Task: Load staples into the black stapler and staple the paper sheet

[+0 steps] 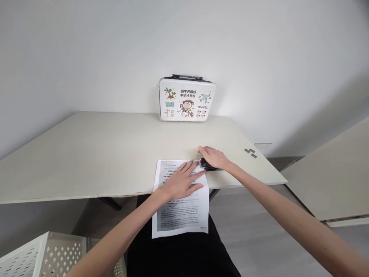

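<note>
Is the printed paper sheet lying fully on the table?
No, the printed white paper sheet overhangs the beige table's front edge under the left hand.

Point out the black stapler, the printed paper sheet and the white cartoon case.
Black stapler (208, 166), head view: dark body showing below the right hand.
Printed white paper sheet (184, 215), head view: lower text area overhanging the table edge.
White cartoon-printed case (186, 100), head view: front face centre.

Paper (181, 207) overhanging table (86, 154) front edge, stapler (210, 166) at its right corner, case (186, 99) behind against wall
</note>
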`<action>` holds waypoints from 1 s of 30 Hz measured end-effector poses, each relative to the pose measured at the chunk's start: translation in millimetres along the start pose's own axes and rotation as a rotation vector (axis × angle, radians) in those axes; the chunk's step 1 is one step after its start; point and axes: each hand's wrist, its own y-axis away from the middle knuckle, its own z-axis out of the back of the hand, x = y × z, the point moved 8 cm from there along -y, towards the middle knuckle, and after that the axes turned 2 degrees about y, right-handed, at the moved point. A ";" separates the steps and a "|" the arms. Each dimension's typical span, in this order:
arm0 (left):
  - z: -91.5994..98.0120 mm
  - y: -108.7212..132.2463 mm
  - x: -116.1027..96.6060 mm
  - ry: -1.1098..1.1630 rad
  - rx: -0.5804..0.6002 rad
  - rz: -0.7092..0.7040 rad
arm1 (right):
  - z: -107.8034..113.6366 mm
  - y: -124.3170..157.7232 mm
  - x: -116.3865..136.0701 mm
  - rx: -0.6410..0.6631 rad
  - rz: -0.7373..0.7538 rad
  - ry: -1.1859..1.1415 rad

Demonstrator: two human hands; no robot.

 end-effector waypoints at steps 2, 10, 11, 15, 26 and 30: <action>-0.7 0.1 0.3 -0.004 0.002 -0.001 | 1.2 0.2 -2.3 -0.001 -0.009 -0.016; 0.4 -1.0 -1.8 0.000 0.031 0.006 | 3.4 2.3 -5.6 0.002 -0.032 -0.054; 0.5 -1.1 -1.9 0.004 0.038 0.012 | 3.3 2.3 -5.2 0.001 -0.032 -0.052; 1.6 -1.4 -3.3 0.020 0.052 0.020 | 2.4 1.5 -4.1 -0.004 -0.033 -0.039; 0.9 -0.8 -1.6 -0.001 0.015 -0.006 | 2.0 2.3 -0.2 -0.012 -0.020 0.004; 1.4 -1.7 -2.5 0.001 0.034 0.007 | 1.3 1.7 -1.7 -0.016 -0.022 0.007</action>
